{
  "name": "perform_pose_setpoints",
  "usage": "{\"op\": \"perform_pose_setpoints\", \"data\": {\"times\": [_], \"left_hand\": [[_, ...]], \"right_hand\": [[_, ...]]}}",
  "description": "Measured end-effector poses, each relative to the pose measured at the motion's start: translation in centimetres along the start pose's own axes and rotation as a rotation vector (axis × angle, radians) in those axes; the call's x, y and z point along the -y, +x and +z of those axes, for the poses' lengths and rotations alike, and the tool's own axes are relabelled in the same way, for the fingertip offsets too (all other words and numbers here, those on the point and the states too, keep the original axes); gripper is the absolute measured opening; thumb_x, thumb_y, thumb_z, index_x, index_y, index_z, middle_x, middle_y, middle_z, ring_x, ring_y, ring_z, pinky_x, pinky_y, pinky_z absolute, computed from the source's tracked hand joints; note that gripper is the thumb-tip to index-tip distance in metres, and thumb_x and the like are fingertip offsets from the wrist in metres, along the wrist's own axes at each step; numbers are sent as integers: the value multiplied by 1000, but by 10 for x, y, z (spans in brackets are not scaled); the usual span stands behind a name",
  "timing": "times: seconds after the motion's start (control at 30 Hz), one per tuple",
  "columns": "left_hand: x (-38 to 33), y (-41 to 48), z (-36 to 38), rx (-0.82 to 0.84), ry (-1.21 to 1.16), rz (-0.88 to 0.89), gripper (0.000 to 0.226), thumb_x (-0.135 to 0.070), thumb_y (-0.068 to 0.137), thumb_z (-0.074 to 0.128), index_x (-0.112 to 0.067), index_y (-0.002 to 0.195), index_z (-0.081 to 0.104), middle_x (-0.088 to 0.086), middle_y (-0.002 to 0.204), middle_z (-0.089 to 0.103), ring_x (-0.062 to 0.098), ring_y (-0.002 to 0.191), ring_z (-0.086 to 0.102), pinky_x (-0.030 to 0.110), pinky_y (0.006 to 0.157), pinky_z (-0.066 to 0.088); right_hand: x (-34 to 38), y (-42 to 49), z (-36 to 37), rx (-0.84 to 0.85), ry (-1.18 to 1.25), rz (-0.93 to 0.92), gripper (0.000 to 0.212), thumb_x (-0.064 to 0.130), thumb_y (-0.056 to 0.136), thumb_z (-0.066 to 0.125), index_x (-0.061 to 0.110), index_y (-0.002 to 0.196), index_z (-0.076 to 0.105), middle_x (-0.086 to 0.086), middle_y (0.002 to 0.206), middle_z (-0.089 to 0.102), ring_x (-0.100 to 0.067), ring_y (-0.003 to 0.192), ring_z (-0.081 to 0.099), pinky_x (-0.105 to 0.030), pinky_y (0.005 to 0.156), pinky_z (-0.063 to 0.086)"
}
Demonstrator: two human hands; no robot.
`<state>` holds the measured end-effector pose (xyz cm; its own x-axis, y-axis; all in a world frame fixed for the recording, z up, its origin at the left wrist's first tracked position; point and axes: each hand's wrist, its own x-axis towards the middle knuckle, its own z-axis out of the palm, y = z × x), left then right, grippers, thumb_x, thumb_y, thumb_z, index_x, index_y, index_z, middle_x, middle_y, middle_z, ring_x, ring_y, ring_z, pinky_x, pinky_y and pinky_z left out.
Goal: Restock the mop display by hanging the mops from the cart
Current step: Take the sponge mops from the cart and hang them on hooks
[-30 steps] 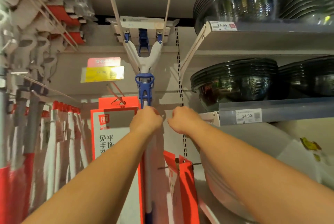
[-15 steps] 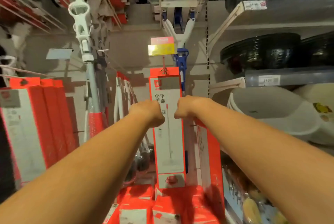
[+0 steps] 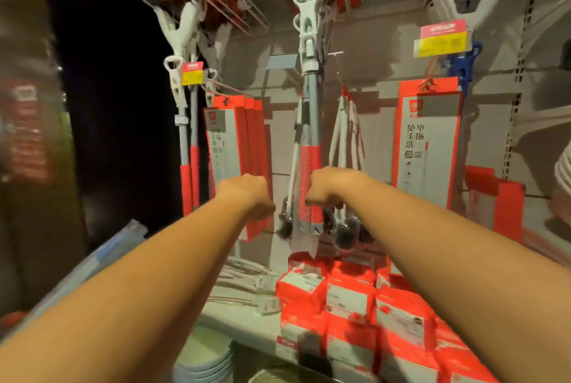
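Mops hang from hooks on the display wall. A grey mop with a red wrapped handle (image 3: 310, 123) hangs in the middle, and a blue-and-white mop (image 3: 463, 64) hangs at the upper right. Both my arms reach forward. My left hand (image 3: 247, 197) is a curled fist holding nothing, just left of the grey mop. My right hand (image 3: 329, 188) is also a curled fist, in front of the grey mop's red handle; I see nothing in its grasp. No cart is in view.
Red-and-white boxed mop packs (image 3: 425, 141) hang at the right, more packs (image 3: 231, 147) at the left, beside two red-handled mops (image 3: 187, 147). Several red boxes (image 3: 349, 299) are stacked on the shelf (image 3: 244, 321) below. White plates (image 3: 207, 361) sit underneath. A dark gap lies at the left.
My view has swung left and down, away from the blue mop and the bowl shelves. My left hand has let go of the blue mop's pole; both fists now hover by the grey mop.
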<state>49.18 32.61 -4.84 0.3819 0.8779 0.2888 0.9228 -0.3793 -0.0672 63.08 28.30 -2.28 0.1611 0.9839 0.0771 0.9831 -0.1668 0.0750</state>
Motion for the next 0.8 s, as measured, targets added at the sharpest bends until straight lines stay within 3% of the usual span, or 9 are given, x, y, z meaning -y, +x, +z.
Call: {"op": "perform_pose_setpoints", "data": {"times": [0.2, 0.33, 0.47, 0.67, 0.73, 0.8], "left_hand": [[80, -26, 19, 60, 77, -229, 30, -34, 92, 51, -19, 117, 60, 5, 107, 60, 26, 91, 56, 37, 77, 41], [126, -33, 30, 95, 99, -386, 16, -29, 91, 51, -16, 96, 59, 3, 85, 54, 24, 80, 51, 35, 72, 40], [162, -29, 52, 140, 117, -504, 19, -34, 93, 50, -17, 98, 59, 4, 94, 56, 23, 80, 51, 34, 70, 38], [190, -25, 92, 180, 142, -632, 23, -33, 92, 50, -16, 104, 62, 3, 92, 54, 24, 79, 51, 33, 69, 38], [197, -29, 106, 200, 141, -679, 19, -32, 92, 51, -17, 99, 59, 3, 93, 55, 25, 79, 50, 33, 69, 37], [206, -35, 118, 214, 141, -720, 20, -33, 92, 52, -17, 101, 59, 3, 88, 52, 25, 79, 50, 34, 69, 39]], "right_hand": [[85, 45, 23, 27, 13, -229, 19, 24, 90, 51, 8, 82, 58, -7, 77, 58, -16, 55, 52, -25, 49, 40], [136, 75, 36, 38, 6, -390, 18, 26, 91, 53, 10, 90, 61, -8, 83, 60, -17, 57, 52, -25, 50, 41], [176, 104, 52, 53, 16, -507, 20, 27, 89, 53, 11, 77, 56, -3, 73, 54, -17, 58, 52, -26, 58, 42], [217, 141, 84, 52, -34, -652, 8, 23, 90, 51, 16, 89, 48, -5, 79, 56, -23, 73, 56, -28, 58, 41], [232, 150, 97, 77, -64, -690, 13, 21, 90, 49, 11, 83, 50, -8, 93, 60, -25, 78, 55, -30, 65, 42], [249, 155, 110, 121, -63, -739, 24, 21, 93, 47, 7, 108, 59, -12, 115, 55, -28, 91, 54, -32, 73, 39]]}}
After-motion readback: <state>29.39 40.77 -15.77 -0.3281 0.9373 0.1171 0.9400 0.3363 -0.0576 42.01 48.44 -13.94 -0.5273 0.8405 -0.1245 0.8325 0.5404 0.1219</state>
